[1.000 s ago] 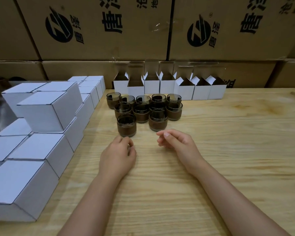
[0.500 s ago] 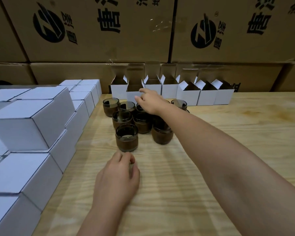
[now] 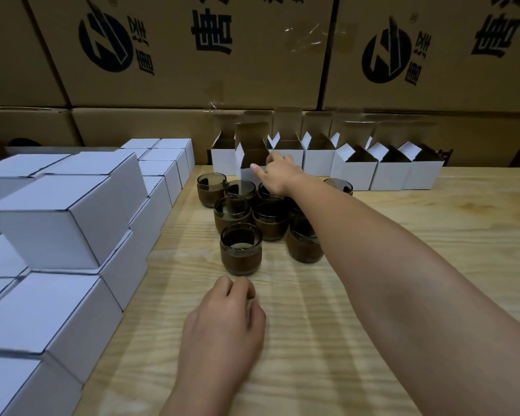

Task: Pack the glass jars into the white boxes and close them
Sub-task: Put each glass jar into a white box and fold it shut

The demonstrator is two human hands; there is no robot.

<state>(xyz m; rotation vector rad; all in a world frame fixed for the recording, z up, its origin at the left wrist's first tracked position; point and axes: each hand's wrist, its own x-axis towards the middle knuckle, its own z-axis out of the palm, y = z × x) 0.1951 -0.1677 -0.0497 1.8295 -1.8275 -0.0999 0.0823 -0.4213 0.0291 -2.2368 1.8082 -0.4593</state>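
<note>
We are looking at a cluster of brown-tinted glass jars (image 3: 270,219) standing upright and packed close together near the middle of the pale wooden surface (image 3: 403,235). All of them are open-topped, and none of them is sitting inside a box. The nearest jar (image 3: 241,252) is standing at the front of the group, a little apart from the others.

Just behind the cluster, one open white box (image 3: 248,175) is sitting forward of its neighbours, with its flaps standing up. The right hand (image 3: 278,175) is pinching this box at its right front corner, the thumb lying along the front wall and the fingers curling over the rim. Whether the box is resting on the surface or hanging just clear of it, we cannot tell. The right forearm is stretching across above the right side of the jars and hiding some of them.

The left hand (image 3: 225,322) is resting knuckles-up on the surface just in front of the nearest jar. Its fingers are loosely curled under, gripping nothing that we are able to see and not touching the glass.

Behind the held box, a row of open white boxes (image 3: 318,163) is lining the back edge of the surface, their flaps raised. On the left, closed white boxes (image 3: 57,220) are sitting stacked in stepped tiers along the surface's edge. Large brown cartons (image 3: 192,85) with dark printed logos are filling the background like a wall.
</note>
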